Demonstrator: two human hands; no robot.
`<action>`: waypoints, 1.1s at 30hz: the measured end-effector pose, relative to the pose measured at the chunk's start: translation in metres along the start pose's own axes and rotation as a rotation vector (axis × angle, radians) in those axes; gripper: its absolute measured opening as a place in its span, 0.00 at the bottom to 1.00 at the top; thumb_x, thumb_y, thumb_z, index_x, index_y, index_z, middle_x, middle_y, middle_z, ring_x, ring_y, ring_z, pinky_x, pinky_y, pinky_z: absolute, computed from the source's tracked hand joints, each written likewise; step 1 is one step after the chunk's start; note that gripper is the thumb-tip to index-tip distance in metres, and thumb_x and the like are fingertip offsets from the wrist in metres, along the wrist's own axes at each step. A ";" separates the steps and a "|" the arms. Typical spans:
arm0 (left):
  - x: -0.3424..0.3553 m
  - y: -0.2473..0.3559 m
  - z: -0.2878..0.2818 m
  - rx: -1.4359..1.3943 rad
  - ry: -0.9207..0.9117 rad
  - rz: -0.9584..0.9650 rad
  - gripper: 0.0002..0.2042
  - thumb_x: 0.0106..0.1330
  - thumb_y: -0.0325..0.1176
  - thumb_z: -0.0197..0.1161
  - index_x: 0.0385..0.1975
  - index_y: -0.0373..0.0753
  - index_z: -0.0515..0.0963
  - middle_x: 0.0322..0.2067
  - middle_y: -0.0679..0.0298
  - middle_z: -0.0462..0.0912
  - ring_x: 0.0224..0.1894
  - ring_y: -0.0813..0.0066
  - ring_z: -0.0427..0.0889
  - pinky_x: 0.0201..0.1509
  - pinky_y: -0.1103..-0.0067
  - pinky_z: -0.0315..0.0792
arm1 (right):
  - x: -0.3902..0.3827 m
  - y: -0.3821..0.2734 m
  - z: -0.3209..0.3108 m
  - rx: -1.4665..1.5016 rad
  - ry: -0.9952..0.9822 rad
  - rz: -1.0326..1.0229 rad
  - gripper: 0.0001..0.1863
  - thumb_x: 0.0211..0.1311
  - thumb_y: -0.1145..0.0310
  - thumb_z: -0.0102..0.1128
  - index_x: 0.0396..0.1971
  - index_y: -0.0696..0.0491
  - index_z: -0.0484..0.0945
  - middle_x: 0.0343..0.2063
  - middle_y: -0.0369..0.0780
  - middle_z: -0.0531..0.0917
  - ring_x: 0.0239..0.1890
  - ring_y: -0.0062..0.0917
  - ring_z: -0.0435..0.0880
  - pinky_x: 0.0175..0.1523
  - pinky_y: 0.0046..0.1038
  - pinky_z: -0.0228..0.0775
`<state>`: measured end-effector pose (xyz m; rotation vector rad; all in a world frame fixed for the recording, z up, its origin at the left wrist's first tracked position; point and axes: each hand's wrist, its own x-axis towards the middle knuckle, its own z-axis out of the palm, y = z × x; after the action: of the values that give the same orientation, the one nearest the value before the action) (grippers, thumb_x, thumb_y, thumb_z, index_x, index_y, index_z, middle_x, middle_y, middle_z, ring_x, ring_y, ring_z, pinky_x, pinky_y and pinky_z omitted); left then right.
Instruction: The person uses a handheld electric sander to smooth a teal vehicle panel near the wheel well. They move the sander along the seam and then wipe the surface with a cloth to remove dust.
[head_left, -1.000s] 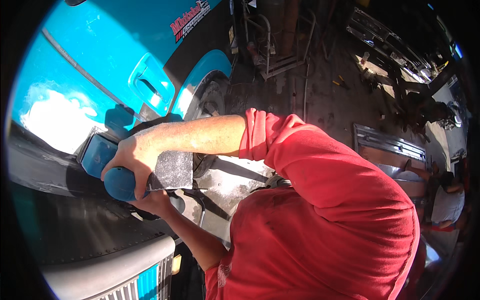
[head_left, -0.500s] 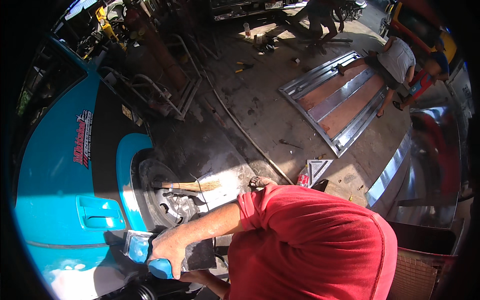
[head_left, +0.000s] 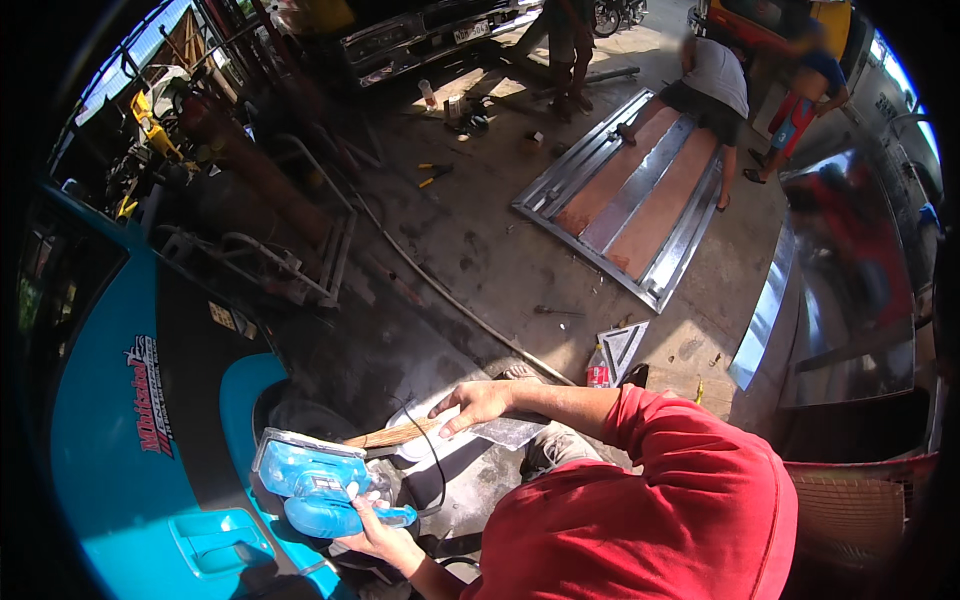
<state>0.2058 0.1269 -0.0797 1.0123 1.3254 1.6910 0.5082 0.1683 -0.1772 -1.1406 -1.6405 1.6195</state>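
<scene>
Right hand came off the blue sander, now flat on grey sheet; left hand fingers alone clenched on sander.

A stained concrete floor fills the centre of the frame. On it, upper right, lies a long metal panel with rusty brown strips. A thin hose snakes diagonally across the middle. A small bottle stands lower centre, beside a triangular metal piece.
</scene>
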 end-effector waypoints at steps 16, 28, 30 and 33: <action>0.216 -0.175 0.169 -0.206 0.158 -0.915 0.19 0.68 0.51 0.78 0.37 0.44 0.78 0.23 0.72 0.76 0.19 0.77 0.72 0.23 0.77 0.73 | -0.289 0.302 -0.313 -0.112 0.585 1.104 0.34 0.66 0.32 0.69 0.46 0.53 0.92 0.40 0.47 0.92 0.44 0.37 0.91 0.53 0.40 0.83; 0.313 -0.355 0.329 0.552 -0.177 -1.037 0.35 0.62 0.34 0.82 0.65 0.39 0.68 0.29 0.59 0.81 0.19 0.66 0.78 0.20 0.68 0.71 | -0.082 0.206 -0.465 -0.081 0.581 0.981 0.40 0.65 0.27 0.64 0.44 0.55 0.92 0.41 0.49 0.92 0.43 0.41 0.90 0.56 0.42 0.78; 0.327 -0.381 0.357 0.718 -0.351 -1.093 0.36 0.61 0.34 0.82 0.65 0.39 0.67 0.29 0.59 0.81 0.19 0.66 0.78 0.20 0.68 0.71 | -0.078 0.229 -0.464 -0.048 0.622 1.095 0.43 0.61 0.24 0.63 0.46 0.54 0.92 0.45 0.51 0.92 0.49 0.43 0.91 0.59 0.42 0.78; 0.363 -0.402 0.408 0.901 -0.611 -1.066 0.36 0.61 0.34 0.82 0.66 0.39 0.67 0.29 0.58 0.81 0.19 0.66 0.78 0.20 0.67 0.71 | -0.075 0.252 -0.437 0.067 0.702 1.259 0.47 0.58 0.20 0.61 0.47 0.55 0.92 0.48 0.53 0.91 0.54 0.43 0.90 0.63 0.43 0.77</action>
<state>0.4627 0.6875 -0.3629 0.8715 1.7157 -0.0550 0.9645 0.2993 -0.3623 -2.5773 -0.3166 1.4957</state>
